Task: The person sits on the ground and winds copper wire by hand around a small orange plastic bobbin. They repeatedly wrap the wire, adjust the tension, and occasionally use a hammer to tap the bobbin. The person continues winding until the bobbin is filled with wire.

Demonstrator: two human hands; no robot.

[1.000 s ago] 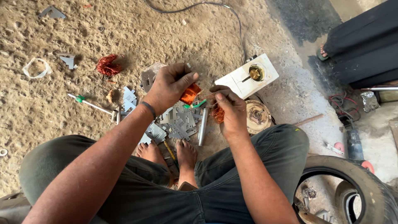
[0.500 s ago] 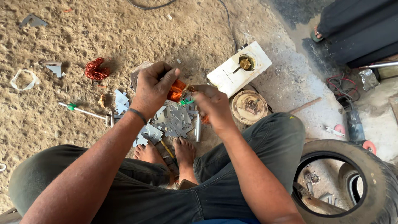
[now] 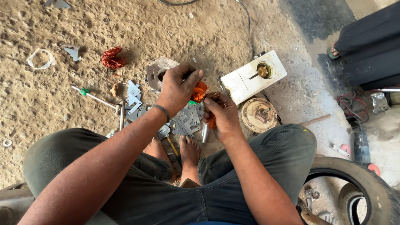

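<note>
My left hand [image 3: 177,89] and my right hand [image 3: 223,114] both grip an orange copper wire coil [image 3: 201,91] held above the ground in front of me. The left hand pinches its upper part; the right hand closes around the lower part, hiding most of it. Under the hands lies a heap of small grey metal plates [image 3: 183,118] beside my bare feet [image 3: 189,150].
A loose bundle of copper wire [image 3: 111,58] and a green-handled screwdriver [image 3: 93,96] lie on the sandy ground at left. A white box device [image 3: 252,77] and a round metal motor cover [image 3: 259,114] sit at right. A tyre [image 3: 362,187] is lower right. Another person's foot [image 3: 335,51] is upper right.
Both hands have stayed on the coil and shifted slightly; the camera view has drifted, with the hands working the coil closer together.
</note>
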